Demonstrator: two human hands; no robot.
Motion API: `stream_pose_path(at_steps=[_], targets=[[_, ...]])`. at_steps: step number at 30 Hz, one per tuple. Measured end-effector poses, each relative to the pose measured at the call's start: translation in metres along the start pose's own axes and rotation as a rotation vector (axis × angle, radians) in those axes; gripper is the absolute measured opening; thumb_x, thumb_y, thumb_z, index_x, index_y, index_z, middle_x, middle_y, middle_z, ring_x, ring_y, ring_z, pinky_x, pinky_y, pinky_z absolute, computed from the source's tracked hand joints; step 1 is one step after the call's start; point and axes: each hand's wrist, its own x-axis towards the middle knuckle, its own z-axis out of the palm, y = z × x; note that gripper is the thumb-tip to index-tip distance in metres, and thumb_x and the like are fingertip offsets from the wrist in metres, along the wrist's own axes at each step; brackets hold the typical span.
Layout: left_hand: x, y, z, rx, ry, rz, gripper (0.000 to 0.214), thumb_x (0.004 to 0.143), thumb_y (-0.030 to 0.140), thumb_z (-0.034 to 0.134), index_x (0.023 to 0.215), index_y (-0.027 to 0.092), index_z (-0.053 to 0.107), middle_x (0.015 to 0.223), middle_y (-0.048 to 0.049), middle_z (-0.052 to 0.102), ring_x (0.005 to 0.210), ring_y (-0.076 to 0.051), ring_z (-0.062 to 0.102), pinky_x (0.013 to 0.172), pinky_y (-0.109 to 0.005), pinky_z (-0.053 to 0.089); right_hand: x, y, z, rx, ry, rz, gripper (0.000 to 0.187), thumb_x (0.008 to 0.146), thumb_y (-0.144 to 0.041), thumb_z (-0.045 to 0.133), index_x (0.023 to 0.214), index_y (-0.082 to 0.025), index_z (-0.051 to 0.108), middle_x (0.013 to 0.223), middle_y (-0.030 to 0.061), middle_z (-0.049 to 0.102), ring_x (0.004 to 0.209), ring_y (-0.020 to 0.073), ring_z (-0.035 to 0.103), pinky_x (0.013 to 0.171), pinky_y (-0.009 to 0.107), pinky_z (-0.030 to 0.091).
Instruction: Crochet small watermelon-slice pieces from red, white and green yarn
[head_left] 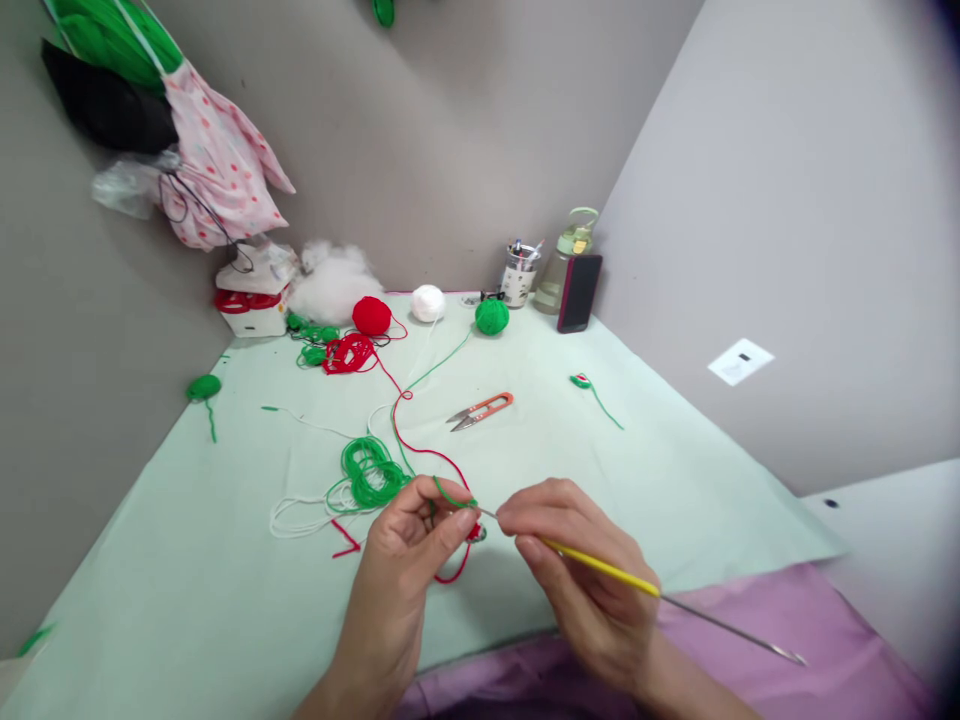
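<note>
Between thumb and fingers my left hand (pixel 416 545) pinches a small crochet piece (pixel 477 532) in red, green and white, mostly hidden by the fingertips. Green yarn runs over that hand's index finger. My right hand (pixel 581 565) holds a crochet hook (pixel 607 568) with a yellow grip, its far hooked end pointing to the lower right. The hook's thin tip meets the piece at my left fingertips. A red yarn strand (pixel 431 452) leads from the piece back over the table. Loose green yarn loops (pixel 371 472) lie left of my left hand, over white yarn (pixel 289 515).
Orange thread snips (pixel 484 410) lie mid-table. Behind them are red (pixel 371 316), white (pixel 428 303) and green (pixel 492 316) yarn balls. White stuffing (pixel 334 285), a pen cup (pixel 520 275), a bottle (pixel 555 270) and a phone (pixel 580 293) stand along the back. A small crocheted piece (pixel 580 381) lies right.
</note>
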Motion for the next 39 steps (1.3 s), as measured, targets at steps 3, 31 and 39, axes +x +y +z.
stream_pose_path(at_steps=[3,31,39], targets=[[0.001,-0.001,-0.001,-0.007,-0.005,0.000,0.021,0.077,0.032,0.095,0.082,0.022,0.078,0.074,0.0027,0.068,0.073,-0.013,0.057,0.069,-0.021,0.047,0.001,-0.001,0.000,-0.011,0.005,0.002,0.030,0.096,0.000,0.060,0.112,-0.021,0.076,0.093,0.0069,0.077,0.083,0.0184,0.074,0.071,0.028,0.063],[-0.007,-0.003,0.002,-0.030,0.011,-0.025,0.080,0.081,0.033,0.094,0.153,0.033,0.060,0.076,0.0069,0.062,0.067,-0.011,0.054,0.064,-0.021,0.044,-0.014,0.021,0.012,-0.159,-0.047,-0.117,0.039,0.101,-0.007,0.064,0.133,-0.023,0.077,0.103,0.0114,0.075,0.088,0.0211,0.074,0.072,0.031,0.064],[-0.006,-0.001,0.005,-0.011,0.008,-0.083,0.082,0.080,0.038,0.094,0.154,0.025,0.059,0.079,0.0043,0.064,0.061,-0.008,0.045,0.056,-0.020,0.034,-0.004,0.024,0.020,0.341,0.034,0.233,0.018,0.105,-0.029,0.069,0.109,-0.032,0.086,0.098,0.0057,0.082,0.096,0.0201,0.076,0.084,0.031,0.063]])
